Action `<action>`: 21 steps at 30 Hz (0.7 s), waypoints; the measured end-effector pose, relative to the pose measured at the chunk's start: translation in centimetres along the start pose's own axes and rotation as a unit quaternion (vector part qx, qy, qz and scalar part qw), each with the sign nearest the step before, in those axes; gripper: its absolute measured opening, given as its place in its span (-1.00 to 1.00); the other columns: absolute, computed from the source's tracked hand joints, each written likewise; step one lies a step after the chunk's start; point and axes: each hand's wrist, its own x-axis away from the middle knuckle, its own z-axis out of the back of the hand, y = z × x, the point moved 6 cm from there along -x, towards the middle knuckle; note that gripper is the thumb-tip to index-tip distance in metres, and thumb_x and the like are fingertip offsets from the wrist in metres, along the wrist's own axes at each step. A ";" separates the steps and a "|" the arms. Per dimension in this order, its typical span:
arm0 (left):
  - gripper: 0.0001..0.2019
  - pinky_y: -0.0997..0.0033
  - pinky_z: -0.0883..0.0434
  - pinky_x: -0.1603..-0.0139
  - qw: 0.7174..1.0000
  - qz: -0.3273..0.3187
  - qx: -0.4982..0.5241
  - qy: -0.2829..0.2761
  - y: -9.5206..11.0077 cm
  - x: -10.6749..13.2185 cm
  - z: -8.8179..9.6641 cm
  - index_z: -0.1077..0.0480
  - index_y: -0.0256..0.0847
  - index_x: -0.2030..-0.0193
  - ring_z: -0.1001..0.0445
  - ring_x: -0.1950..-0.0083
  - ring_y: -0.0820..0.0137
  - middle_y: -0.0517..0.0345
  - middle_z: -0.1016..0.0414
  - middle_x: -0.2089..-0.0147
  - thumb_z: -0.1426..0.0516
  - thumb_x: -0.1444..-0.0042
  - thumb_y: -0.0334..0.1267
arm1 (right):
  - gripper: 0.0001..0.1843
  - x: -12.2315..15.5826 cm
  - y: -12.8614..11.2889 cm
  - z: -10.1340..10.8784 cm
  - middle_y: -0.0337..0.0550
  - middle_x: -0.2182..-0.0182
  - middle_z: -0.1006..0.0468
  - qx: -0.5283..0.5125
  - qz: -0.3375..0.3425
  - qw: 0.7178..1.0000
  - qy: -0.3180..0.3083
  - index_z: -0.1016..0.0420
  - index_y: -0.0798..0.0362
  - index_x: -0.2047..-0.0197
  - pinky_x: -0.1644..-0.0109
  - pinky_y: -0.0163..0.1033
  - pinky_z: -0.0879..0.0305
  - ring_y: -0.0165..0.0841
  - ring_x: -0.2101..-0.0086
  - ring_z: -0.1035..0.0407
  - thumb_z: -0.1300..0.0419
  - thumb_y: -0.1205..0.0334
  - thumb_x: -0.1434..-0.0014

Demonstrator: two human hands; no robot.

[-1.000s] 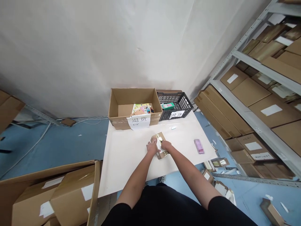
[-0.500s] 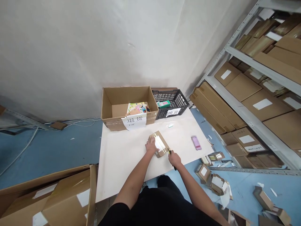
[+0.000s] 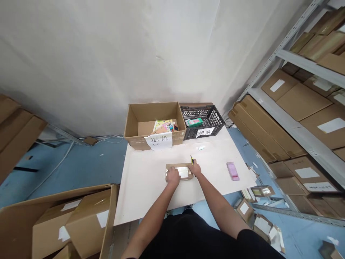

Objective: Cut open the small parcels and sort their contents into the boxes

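A small cardboard box (image 3: 183,172) with a white label and shiny tape lies on the white table, its long side running left to right. My left hand (image 3: 173,175) grips the box's left part, with fingers over its top. In my right hand (image 3: 195,167), at the right end of the box, is a yellow and black utility knife (image 3: 192,160), its tip pointing up and away from me. That hand touches or nearly touches the box's edge; the exact contact is too small to make out.
Behind stand a large open carton (image 3: 155,108) with colourful booklets and a black plastic crate (image 3: 205,123) holding a green box. A blurred pink item (image 3: 233,171) lies on the right of the table (image 3: 142,180). A carton of boxes (image 3: 114,201) stands left, shelving (image 3: 293,131) right.
The small box has turned from slanted to lying sideways. My right hand with the knife has moved up to the box's right end, the knife now tip upward. The view has shifted.
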 end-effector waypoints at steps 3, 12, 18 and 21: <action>-0.32 -0.05 -0.21 -0.39 0.997 -0.070 0.003 0.020 -0.5 0.1 -0.6 -0.10 0.06 -0.53 0.05 -0.58 -0.05 -0.02 -0.01 -0.60 -0.11 -0.28 -0.06 | -0.63 0.0 1.7 0.0 -0.06 0.23 -0.65 -0.091 -0.015 0.996 -0.004 -0.33 -0.02 0.03 0.19 -0.26 -0.38 -0.23 0.20 -0.57 0.12 -0.10 -0.48; -0.32 -0.14 -0.11 -0.48 0.992 -0.105 -0.007 0.069 -1.3 0.1 -3.6 -0.01 0.10 -0.56 0.19 -0.62 -0.01 0.07 0.12 -0.63 -0.07 -0.33 -0.11 | -0.44 2.6 7.1 -1.0 -0.30 0.72 -0.38 -0.158 -0.033 0.980 -0.121 -0.32 0.00 0.41 0.55 -0.35 -0.25 -0.40 0.71 -0.31 0.07 -0.23 -0.44; -0.32 -0.12 -0.13 -0.48 0.991 -0.111 -0.005 0.078 -1.4 -0.2 -3.7 -0.01 0.06 -0.56 0.18 -0.62 -0.03 0.05 0.12 -0.63 -0.07 -0.34 -0.12 | -0.38 2.5 6.2 -0.7 -0.32 0.72 -0.37 -0.101 0.009 0.986 -0.135 -0.32 0.00 0.44 0.49 -0.37 -0.24 -0.42 0.70 -0.32 0.10 -0.29 -0.44; -0.33 -0.15 -0.13 -0.48 0.990 -0.113 -0.001 0.086 -1.4 0.0 -3.9 0.01 0.07 -0.57 0.18 -0.62 -0.04 0.05 0.12 -0.63 -0.05 -0.35 -0.11 | -0.38 3.1 6.5 -0.6 -0.33 0.72 -0.36 -0.080 0.029 0.987 -0.139 -0.32 0.01 0.44 0.47 -0.37 -0.25 -0.43 0.71 -0.31 0.10 -0.28 -0.44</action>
